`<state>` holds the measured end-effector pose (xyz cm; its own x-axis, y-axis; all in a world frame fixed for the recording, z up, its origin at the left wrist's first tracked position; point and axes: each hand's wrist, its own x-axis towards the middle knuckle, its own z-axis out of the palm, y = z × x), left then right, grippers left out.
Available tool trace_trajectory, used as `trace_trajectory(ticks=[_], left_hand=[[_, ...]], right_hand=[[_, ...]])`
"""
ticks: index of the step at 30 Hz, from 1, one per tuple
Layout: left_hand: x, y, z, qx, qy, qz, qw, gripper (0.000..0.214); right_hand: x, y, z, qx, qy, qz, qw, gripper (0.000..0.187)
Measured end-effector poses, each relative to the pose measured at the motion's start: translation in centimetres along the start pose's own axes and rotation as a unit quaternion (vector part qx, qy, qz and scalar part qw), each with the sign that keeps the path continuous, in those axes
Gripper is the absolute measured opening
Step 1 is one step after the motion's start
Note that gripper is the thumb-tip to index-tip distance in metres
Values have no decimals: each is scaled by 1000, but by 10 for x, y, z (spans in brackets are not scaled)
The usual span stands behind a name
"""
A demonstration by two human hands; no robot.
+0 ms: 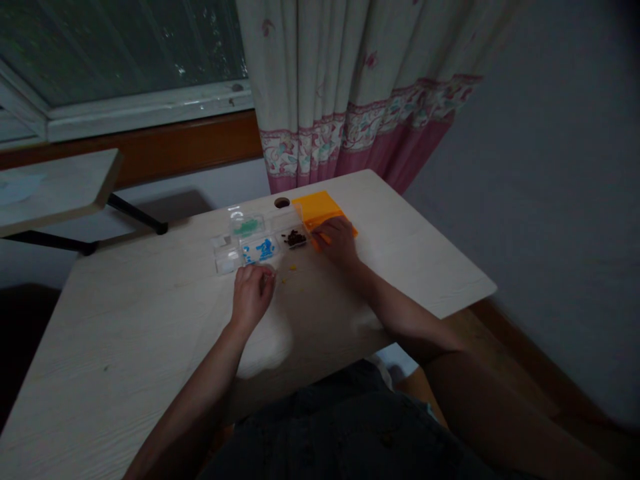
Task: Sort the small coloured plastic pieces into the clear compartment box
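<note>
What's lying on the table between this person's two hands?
In the head view, a few small yellow pieces lie on the tabletop between the left hand and the right hand, with small dark brown pieces just beyond them.

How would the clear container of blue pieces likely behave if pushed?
The clear container looks shallow, so it would probably slide rather than tip. Its blue pieces lie scattered, so they seem likely to shift if jolted.
</note>
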<state>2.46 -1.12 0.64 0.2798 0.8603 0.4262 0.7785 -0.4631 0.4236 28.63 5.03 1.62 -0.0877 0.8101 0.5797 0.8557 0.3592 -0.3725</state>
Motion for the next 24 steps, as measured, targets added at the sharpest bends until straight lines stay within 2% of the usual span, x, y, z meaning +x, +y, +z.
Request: trace_trajectory(ticks=[3, 6, 9, 19, 21, 24], left_hand=[[0, 1, 0, -4, -6, -9, 1000, 14], [0, 1, -1, -11, -13, -19, 1000, 15], [0, 1, -2, -16, -6, -25, 1000, 14], [3, -7, -14, -8, 55, -58, 997, 28], [4, -6, -17, 21, 34, -55, 998, 25], [4, -1, -21, 83, -32, -43, 995, 21]], right_hand=[[6, 18, -4, -24, 19, 59, 998, 20], [7, 26, -2, -38, -7, 86, 996, 24], [6, 27, 1, -37, -24, 88, 995, 27], [4, 22, 0, -13, -11, 68, 998, 27], [4, 21, 0, -9, -10, 61, 998, 28], [4, 20, 1, -1, -13, 47, 999, 28]])
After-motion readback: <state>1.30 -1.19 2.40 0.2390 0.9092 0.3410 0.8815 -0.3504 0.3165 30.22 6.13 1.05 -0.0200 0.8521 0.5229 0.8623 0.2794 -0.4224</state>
